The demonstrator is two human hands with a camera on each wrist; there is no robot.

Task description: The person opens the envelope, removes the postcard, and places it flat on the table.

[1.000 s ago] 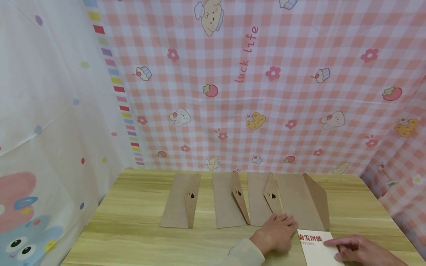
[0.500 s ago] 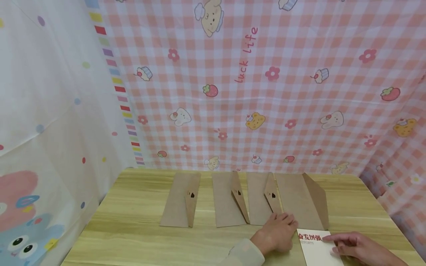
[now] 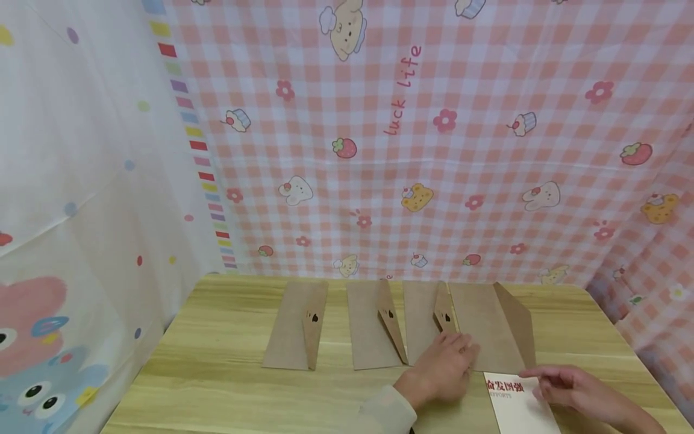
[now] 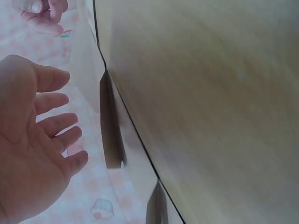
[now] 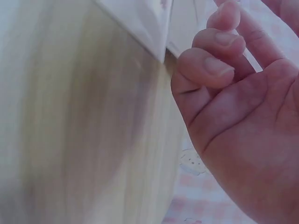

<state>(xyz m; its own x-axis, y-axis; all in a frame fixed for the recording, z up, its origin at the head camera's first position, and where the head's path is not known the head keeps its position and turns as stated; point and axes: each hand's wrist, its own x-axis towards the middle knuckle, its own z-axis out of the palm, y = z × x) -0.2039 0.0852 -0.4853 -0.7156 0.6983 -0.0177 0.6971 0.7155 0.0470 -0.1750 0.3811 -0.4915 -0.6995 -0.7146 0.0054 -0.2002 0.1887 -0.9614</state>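
A white card (image 3: 520,410) with red characters and the word EFFORTS lies at the front right, just below the rightmost brown envelope (image 3: 482,328), whose flap (image 3: 517,325) is spread out to the right. My right hand (image 3: 580,395) is over the card's right side, index finger straight along its top edge, the other fingers bent in the right wrist view. My left hand (image 3: 439,369), fingers relaxed, reaches over the lower end of the third envelope (image 3: 420,319) and the near corner of the rightmost one. The left wrist view shows its palm (image 4: 28,121) with nothing in it.
Two more brown envelopes, the second (image 3: 365,331) and the leftmost (image 3: 287,331), lie farther left, their flaps folded over. The wooden table (image 3: 217,386) backs onto a pink checked cloth (image 3: 379,169); a white patterned cloth (image 3: 97,150) hangs at the left.
My left hand has shifted slightly up and left, off the card's top left corner area. My right index finger has slid up to the card's top edge.
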